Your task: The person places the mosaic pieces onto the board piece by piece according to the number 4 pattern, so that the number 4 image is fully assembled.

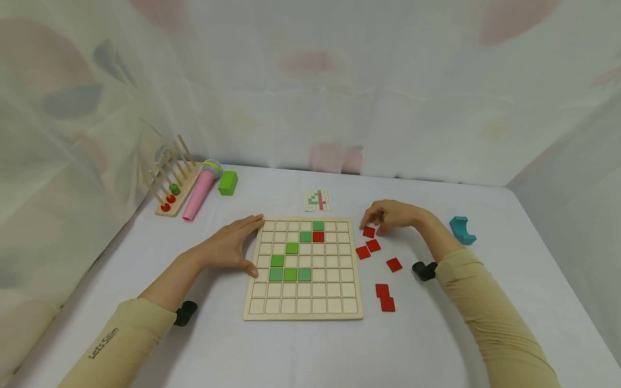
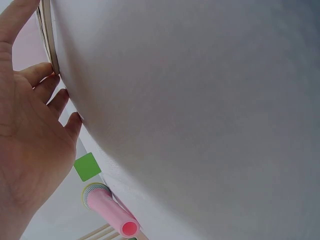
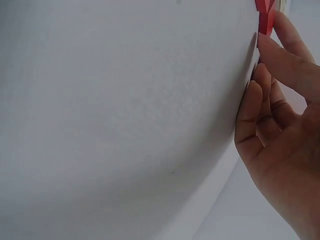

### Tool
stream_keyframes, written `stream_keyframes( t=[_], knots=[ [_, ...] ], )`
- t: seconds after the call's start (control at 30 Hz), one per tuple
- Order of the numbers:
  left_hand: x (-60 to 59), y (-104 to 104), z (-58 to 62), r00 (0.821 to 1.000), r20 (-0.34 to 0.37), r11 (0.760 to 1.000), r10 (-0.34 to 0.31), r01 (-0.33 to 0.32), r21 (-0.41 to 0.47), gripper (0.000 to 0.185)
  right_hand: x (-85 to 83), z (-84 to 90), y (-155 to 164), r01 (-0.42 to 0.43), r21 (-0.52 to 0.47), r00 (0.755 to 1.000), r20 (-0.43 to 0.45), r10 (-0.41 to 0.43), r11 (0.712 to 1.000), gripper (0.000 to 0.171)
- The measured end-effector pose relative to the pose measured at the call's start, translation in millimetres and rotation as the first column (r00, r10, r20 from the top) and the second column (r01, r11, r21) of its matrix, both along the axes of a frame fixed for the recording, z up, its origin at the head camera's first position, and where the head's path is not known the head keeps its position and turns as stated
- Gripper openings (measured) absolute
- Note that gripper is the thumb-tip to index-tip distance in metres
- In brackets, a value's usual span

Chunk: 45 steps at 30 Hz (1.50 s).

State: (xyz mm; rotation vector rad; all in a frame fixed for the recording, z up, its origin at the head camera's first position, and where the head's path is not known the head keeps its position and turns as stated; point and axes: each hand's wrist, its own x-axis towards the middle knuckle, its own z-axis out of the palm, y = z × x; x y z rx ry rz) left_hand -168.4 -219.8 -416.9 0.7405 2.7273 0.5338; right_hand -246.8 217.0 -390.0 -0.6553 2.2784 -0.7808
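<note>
The fingers of the right hand (image 1: 390, 214) are bent downward, and their tips come together at a red tile (image 1: 369, 231) that lies flat on the table (image 1: 485, 226). In the right wrist view the index finger and the thumb reach the edge of the red tile (image 3: 265, 15), so I judge that they pinch it or are just closing on it; whether it is already lifted I cannot tell. The tile is directly under the fingertips, a little toward the board (image 1: 303, 268), and it is square, so it has no long axis. From this tile the board lies to the person's left, near but not touching, and its only red tile (image 1: 318, 236) sits in the second row from the far edge, just under a green tile (image 1: 318, 226). The other green tiles go down from there in a diagonal to a short row lower on the left side. More red tiles (image 1: 373, 246) lie on the table nearer to the person, between the board and the right forearm. The right hand is clearly the nearer one to all loose red tiles. The left hand (image 1: 233, 245) lies with relaxed, straight fingers against the left edge of the board (image 2: 47, 35) and holds nothing. Behind the board a small pattern card (image 1: 317, 200) lies flat.
</note>
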Motion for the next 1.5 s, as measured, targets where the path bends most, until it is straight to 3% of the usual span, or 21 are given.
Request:
stream_keyframes(
  t=[0.67,1.07,1.5],
  knots=[
    [0.3,1,0.6,1.0,-0.006,1.0,-0.006,0.006,0.004,0.134,2.6,1.7,-2,0.049,0.023,0.998,-0.037,-0.048,0.999,0.025],
    [0.2,0,0.1,1.0,-0.008,1.0,-0.004,0.004,0.002,0.134,3.6,4.2,-5,0.101,0.05,0.987,-0.129,-0.094,0.994,0.017],
    [1.1,1,1.3,1.0,-0.004,1.0,-0.002,0.002,0.005,0.134,8.5,11.8,-18,0.119,-0.027,0.986,-0.114,-0.122,0.992,0.012]
  ],
)
